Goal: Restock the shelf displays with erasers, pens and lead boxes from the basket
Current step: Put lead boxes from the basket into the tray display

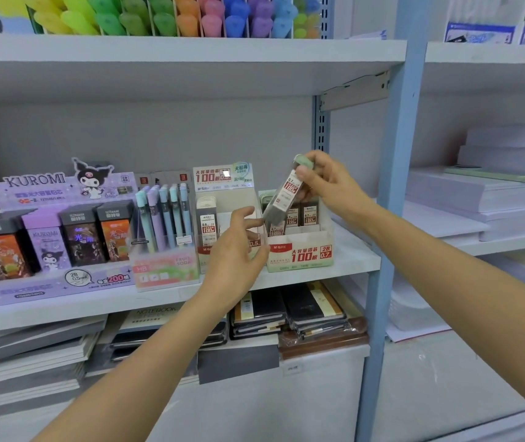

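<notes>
Lead box (pixel 281 193), grey with a pale green cap and a red "100" label, is pinched near its capped upper end between the thumb and fingers (pixel 303 171) of the right hand (pixel 324 183). It hangs tilted, cap up and to the right, lower end down and to the left. That lower end sits just above the rear row of matching boxes in the 0.7 display carton (pixel 301 253), directly below the right hand.

Left hand (pixel 235 247) is open and holds nothing; its fingers (pixel 253 223) are spread and loosely curled, tips close to the lower end of the held box; contact cannot be confirmed. This hand lies in front of the 0.5 display carton (pixel 222 199), partly hiding its front panel. One upright box with a 0.5 label stands in that carton, just left of the left hand.

Further left of the left hand: a clear holder with pastel mechanical pencils (pixel 162 215) standing upright, then a purple Kuromi display (pixel 54 237) with four larger lead boxes in a row.

All displays stand on a white shelf (pixel 355 253). Below the hands, on the next shelf down, stacked notebooks (pixel 286 309). Above, coloured highlighters (pixel 159 17) in a row. To the right of the right hand, past a blue upright (pixel 395 199), stacks of white paper (pixel 478 193).
</notes>
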A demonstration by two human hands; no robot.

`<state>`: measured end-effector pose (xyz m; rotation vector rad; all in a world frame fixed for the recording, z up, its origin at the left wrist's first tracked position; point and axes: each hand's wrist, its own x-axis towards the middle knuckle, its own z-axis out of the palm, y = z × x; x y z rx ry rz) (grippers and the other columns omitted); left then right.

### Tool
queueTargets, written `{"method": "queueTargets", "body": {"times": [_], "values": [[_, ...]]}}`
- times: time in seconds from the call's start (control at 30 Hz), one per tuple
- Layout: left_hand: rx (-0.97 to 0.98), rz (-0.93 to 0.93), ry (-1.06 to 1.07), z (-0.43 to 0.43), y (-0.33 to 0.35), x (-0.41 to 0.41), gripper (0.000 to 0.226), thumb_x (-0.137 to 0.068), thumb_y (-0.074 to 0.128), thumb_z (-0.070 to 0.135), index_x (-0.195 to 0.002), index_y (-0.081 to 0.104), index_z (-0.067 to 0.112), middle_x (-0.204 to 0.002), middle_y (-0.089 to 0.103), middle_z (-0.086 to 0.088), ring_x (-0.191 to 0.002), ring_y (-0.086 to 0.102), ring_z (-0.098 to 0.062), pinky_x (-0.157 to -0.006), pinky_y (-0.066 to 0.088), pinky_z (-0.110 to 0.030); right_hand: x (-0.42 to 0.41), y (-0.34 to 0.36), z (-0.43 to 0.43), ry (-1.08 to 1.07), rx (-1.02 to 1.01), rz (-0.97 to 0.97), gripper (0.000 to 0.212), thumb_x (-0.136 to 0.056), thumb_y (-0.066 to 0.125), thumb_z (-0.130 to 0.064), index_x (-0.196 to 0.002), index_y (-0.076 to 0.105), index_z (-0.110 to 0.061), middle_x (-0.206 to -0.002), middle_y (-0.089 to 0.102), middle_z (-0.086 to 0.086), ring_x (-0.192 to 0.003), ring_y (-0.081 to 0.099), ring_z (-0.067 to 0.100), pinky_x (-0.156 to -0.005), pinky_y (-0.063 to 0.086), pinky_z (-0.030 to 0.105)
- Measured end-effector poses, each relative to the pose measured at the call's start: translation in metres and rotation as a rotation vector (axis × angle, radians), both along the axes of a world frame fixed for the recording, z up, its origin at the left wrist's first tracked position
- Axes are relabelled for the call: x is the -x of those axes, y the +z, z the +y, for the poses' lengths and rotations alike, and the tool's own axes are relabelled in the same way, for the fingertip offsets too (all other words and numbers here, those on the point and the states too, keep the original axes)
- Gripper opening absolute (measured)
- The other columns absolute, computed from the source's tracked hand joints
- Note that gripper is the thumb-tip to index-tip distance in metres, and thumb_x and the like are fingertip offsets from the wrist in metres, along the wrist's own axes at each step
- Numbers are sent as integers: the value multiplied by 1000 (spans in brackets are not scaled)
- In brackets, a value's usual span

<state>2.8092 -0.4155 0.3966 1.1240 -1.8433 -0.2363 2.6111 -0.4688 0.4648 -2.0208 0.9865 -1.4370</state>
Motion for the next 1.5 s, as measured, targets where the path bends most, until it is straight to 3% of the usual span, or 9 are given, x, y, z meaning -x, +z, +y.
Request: {"method": "queueTargets", "body": {"times": [0.13,0.47,0.57,0.73,0.97,1.2,1.3,1.4,1.5], "values": [[180,-274,16,3,-7,-2,50,-91,61,17,-138,46,20,-149,38,4,-133,36,-13,-113,32,-32,10,-2,-6,-96,51,80,10,-100,48,-16,-105,52,-8,-96,69,14,-77,65,18,-69,54,25],[302,-487,43,4,-13,-5,53,-91,59,13,-142,44,15,-148,42,2,-135,34,-15,-112,29,-29,-15,-13,-13,-46,18,503,15,-99,52,-18,-112,57,-16,-91,67,3,-74,66,13,-74,59,36],[315,-503,47,3,-15,-6,54,-90,59,13,-142,44,15,-148,42,1,-134,34,-16,-111,29,-29,-18,-18,-13,-83,28,367,22,-94,59,-16,-112,48,-22,-88,66,4,-71,67,13,-71,59,33],[308,-570,135,5,-18,-4,58,-90,57,16,-145,38,19,-153,35,2,-145,19,-23,-118,19,-46,-26,-31,-8,-373,281,478,27,-95,58,-27,-120,62,-19,-118,58,-1,-106,56,15,-93,50,36],[286,-615,178,1,-27,-5,70,-91,57,21,-152,22,19,-160,18,-3,-147,15,-22,-121,3,-48,-23,-50,4,-412,238,874,63,-102,21,-50,-155,12,-18,-161,19,2,-147,19,18,-119,22,42],[220,-613,214,7,-27,-26,70,-93,55,26,-152,19,13,-161,15,-6,-148,9,-21,-122,2,-42,-25,-43,-4,-357,158,834,63,-102,32,-46,-155,13,-17,-160,21,4,-146,20,21,-117,22,42],[284,-572,145,22,-32,-38,62,-91,58,20,-147,33,12,-158,24,-8,-147,18,-24,-121,10,-41,-35,-48,10,-411,342,682,56,-102,40,-40,-150,29,-13,-155,32,8,-142,28,22,-116,25,42],[346,-455,131,42,-66,-59,45,-84,62,11,-128,55,8,-137,51,-11,-128,44,-28,-107,31,-39,-57,-73,40,-238,516,516,40,-100,46,-31,-134,50,-11,-132,53,7,-120,49,17,-100,39,33],[271,-412,124,63,-137,-86,32,-79,62,3,-110,63,6,-113,61,-10,-107,55,-29,-90,40,-38,-87,-131,70,48,376,568,30,-98,47,-28,-121,58,-14,-111,59,0,-94,56,11,-82,45,24]]}}
